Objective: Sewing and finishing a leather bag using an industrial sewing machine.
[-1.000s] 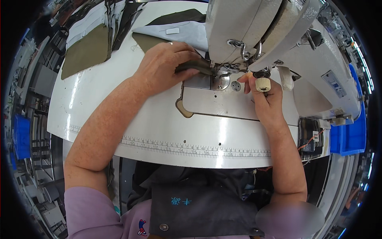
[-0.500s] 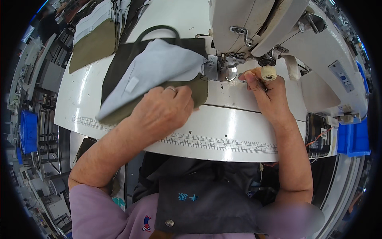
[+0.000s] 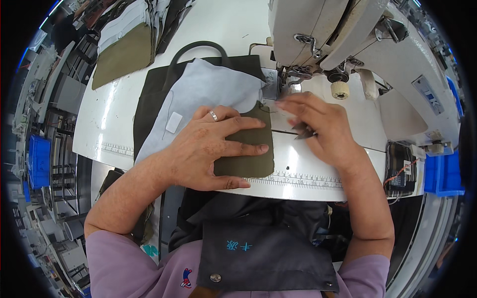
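Note:
My left hand lies spread flat on a cloth piece, fingers apart. That piece has an olive-green part under my fingers and a pale grey layer folded beside it, bearing a small white label. Beneath it shows a darker green panel with a dark curved strap at its far edge. My right hand hovers just right of the cloth, curled round small dark thread snips whose tips point left. Its forefinger and thumb come near the cloth's corner; whether they pinch a thread I cannot tell.
A white sewing machine stands at the back right, its presser foot just beyond the cloth. Stacked cut pieces lie at the far left. A printed ruler runs along the table's near edge. Blue bins stand off to the side.
The cloth has shifted nearer and rightward, and its olive part now lies flat. My left hand has gone from bunched fingers to spread. My right hand has moved left, toward the cloth, bringing the snips into sight.

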Available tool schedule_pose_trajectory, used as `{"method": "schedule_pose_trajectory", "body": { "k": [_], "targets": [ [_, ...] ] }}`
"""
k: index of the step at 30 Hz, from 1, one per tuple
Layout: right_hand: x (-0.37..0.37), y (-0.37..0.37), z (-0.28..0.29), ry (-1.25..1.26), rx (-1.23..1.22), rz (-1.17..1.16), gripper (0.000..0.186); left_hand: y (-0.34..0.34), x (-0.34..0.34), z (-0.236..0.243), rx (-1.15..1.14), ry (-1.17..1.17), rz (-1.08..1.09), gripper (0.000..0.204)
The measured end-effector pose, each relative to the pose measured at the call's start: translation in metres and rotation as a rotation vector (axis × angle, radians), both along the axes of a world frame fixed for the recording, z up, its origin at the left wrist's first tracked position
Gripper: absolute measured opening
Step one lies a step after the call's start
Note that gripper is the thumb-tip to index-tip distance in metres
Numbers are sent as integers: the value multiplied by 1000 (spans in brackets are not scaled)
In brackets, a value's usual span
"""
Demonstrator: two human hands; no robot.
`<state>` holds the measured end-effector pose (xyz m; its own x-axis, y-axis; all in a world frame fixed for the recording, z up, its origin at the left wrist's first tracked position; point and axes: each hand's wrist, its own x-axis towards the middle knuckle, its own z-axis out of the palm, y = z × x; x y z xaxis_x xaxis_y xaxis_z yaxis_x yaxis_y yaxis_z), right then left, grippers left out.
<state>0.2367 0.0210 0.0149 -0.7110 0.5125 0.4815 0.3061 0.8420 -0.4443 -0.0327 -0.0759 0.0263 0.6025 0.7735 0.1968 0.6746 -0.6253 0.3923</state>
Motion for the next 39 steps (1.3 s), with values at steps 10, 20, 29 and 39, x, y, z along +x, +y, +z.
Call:
{"method": "schedule_pose_trajectory", "body": {
  "k": [10,20,29,39],
  "targets": [
    [-1,-4,-8,-186,152,48,37,41,-28,6,363,51,-88,61],
    [1,-4,-8,-224,126,45,41,123,-51,-6,204,176,570,69],
    [0,-6,-4,-260,117,46,46,134,-60,25,-172,-3,570,42],
    [6,-6,-5,-277,120,35,46,22,35,100,-176,-6,-29,22]
  ]
}}
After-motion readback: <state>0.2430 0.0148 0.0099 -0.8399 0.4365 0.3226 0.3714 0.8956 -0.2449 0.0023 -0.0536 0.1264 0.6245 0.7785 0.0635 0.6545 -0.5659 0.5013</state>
